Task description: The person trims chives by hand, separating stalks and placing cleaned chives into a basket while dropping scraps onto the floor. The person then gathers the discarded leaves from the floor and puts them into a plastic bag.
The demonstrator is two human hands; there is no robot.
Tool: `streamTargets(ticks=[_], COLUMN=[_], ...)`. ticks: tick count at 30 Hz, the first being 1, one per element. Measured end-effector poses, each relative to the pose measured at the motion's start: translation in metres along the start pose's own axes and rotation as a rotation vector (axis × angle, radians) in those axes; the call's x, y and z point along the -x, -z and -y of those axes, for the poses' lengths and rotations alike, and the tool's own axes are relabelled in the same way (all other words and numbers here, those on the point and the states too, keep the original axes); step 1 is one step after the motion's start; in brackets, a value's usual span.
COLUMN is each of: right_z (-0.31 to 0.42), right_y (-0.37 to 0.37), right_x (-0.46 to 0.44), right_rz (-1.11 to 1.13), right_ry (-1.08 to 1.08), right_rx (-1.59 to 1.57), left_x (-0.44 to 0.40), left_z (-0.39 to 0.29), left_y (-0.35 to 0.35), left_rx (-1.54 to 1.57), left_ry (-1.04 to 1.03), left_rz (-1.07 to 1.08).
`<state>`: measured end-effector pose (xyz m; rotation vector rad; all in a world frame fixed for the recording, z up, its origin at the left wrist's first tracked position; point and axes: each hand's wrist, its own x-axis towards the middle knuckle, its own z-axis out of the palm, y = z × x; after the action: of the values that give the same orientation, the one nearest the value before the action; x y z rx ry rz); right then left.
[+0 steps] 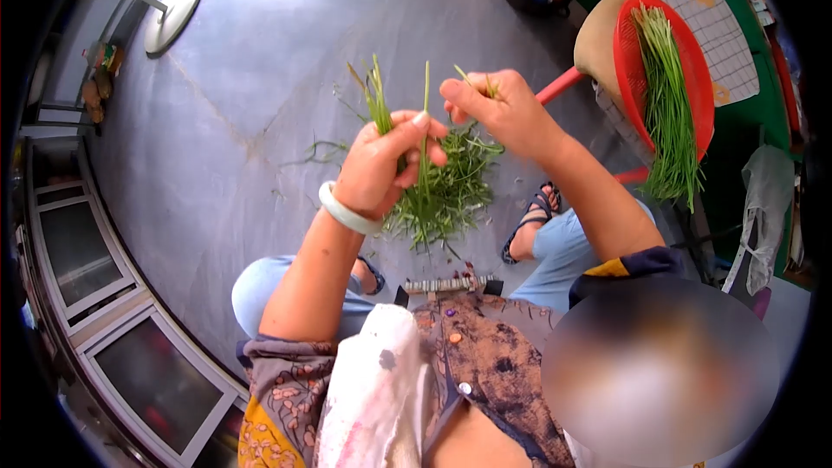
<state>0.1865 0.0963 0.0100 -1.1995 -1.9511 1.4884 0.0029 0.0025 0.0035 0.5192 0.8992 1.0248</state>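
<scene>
Through the head camera I look down past the chest at both hands, raised near each other above the floor (260,87). I see the left hand (386,156) curled and mostly closed: it grips a small bunch (379,102) of green stalks pointing upward, and between thumb and fingers it pinches a single stalk (425,82), upright and set apart from that bunch. A pale bangle (351,220) circles its wrist. I have the right hand (507,113) just beside it, folded nearly closed, thumb against the fingers, with a short green sprig (464,75) poking out of the pinch; the rest of its grasp I cannot make out. Below the hands, on the floor between the sandals (525,221), I find a loose heap (459,191) of green trimmings. Off to the right I have a red colander (689,56) with a larger bundle (667,113) of long stalks lying in it, their green ends hanging over the near rim. Beyond the colander lies a checked cloth (711,30), and a clear bag (767,199) hangs nearer to me
</scene>
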Motion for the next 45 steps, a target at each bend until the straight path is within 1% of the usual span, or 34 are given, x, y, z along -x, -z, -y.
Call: streamTargets(ticks=[1,3,5,8,11,14,15,18,21,24,27,30,31,34,35,38,40,41,45], right_z=[0.004,-0.004,0.004,-0.005,0.017,0.024,0.02,0.015,0.015,0.011,0.017,0.009,0.011,0.002,0.001,0.002,0.0,0.001,-0.002], right_y=[-0.001,-0.019,-0.022,-0.01,-0.004,-0.016,-0.02,-0.026,-0.036,-0.037,-0.03,-0.016,-0.01,0.012,0.019,0.043,0.057,0.062,0.09], right_x=[0.0,-0.004,-0.001,-0.003,0.001,0.004,0.003,0.003,0.005,0.004,0.003,-0.006,-0.007,-0.011,-0.014,-0.019,-0.023,-0.023,-0.022], right_rz=[0.027,-0.06,-0.076,0.001,0.093,0.175,0.145,0.213,0.089,0.112,0.034,-0.129,-0.139,-0.197,-0.263,-0.387,-0.448,-0.468,-0.499], right_ry=[-0.015,0.178,0.147,0.025,-0.218,-0.08,-0.127,-0.221,-0.181,-0.215,-0.222,-0.184,-0.173,-0.142,-0.129,-0.063,-0.128,-0.115,0.01], right_rx=[0.042,-0.122,-0.232,-0.075,-0.122,-0.363,-0.361,-0.434,-0.53,-0.586,-0.55,-0.521,-0.517,-0.754,-0.795,-0.861,-0.959,-0.977,-1.019], left_x=[-0.001,-0.003,-0.005,-0.006,-0.01,-0.012,-0.013,-0.017,-0.02,-0.023,-0.024,-0.022,-0.021,-0.017,-0.016,-0.015,-0.013,-0.012,-0.01], left_z=[0.001,0.003,0.003,0.002,0.004,0.007,0.008,0.013,0.019,0.022,0.016,0.01,0.01,0.011,0.012,0.015,0.014,0.013,0.014], left_y=[0.0,0.002,0.002,0.003,0.004,0.003,0.004,0.005,0.005,0.001,-0.002,-0.003,-0.003,-0.002,-0.001,0.004,0.002,0.001,0.004], left_rx=[-0.026,0.009,0.035,0.055,0.07,0.076,0.078,0.073,0.046,0.007,-0.007,-0.015,-0.025,-0.022,-0.016,0.007,-0.003,-0.008,-0.021], left_ry=[-0.01,-0.01,-0.017,-0.022,-0.025,-0.03,-0.035,-0.047,-0.056,-0.061,-0.023,0.023,0.036,0.081,0.096,0.136,0.149,0.155,0.181], left_rz=[-0.001,0.027,0.034,0.016,0.015,0.027,0.036,0.039,0.006,-0.011,0.005,0.023,0.025,0.049,0.06,0.101,0.096,0.093,0.11])
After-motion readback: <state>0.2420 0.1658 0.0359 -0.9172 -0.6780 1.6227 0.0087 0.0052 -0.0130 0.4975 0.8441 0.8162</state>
